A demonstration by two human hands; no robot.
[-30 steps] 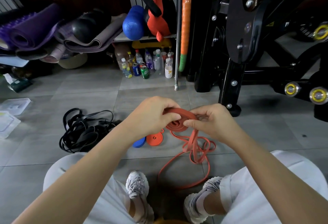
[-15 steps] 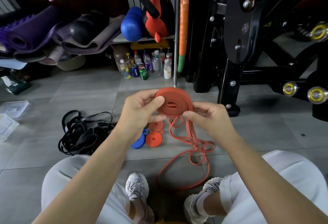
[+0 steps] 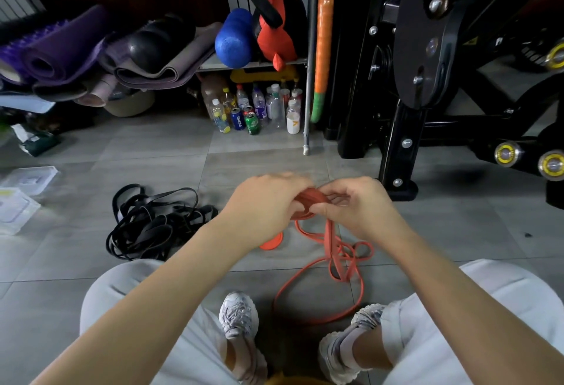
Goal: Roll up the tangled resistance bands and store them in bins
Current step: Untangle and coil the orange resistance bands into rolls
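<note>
Red flat rubber resistance band (image 3: 308,201): part-wound coil held between both hands, above the grey tiled floor (image 3: 457,232). Left hand (image 3: 265,201) curls round the coil and grips it. Right hand (image 3: 357,206) pinches the free strand at the coil's edge. Unwound tail (image 3: 331,241) hangs down and lies in crossed loops on the floor between the feet.

Step, my read: mid-roll, a good part left to wind. Next move needs more wraps with the strand flat and taut, clearing crossed loops as they rise. Then into a clear plastic bin (image 3: 18,207), far left. Black tangled band pile (image 3: 152,222) not yet rolled. Small orange rolled band (image 3: 271,244) lies below the left wrist.
</note>
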